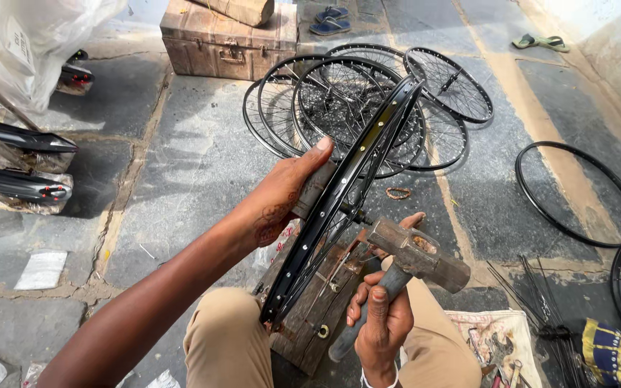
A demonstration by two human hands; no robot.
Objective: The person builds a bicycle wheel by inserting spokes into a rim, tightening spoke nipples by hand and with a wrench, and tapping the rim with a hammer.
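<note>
Floor: grey stone slabs (203,158), outdoors.
Rim: black spoked rim (339,201) stands on edge on a wood block (318,309) between the knees.
Left hand (282,190): fingers wrapped over the rim's upper edge.
Right hand (379,323): fingers closed round a hammer (411,255), head just beside the rim.
Beyond: stacked wheels (368,100), metal trunk (224,43), loose hoop (576,190).

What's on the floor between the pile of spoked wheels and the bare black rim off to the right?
In the head view, only bare stone floor lies between the pile of spoked wheels and the bare black rim.
</note>
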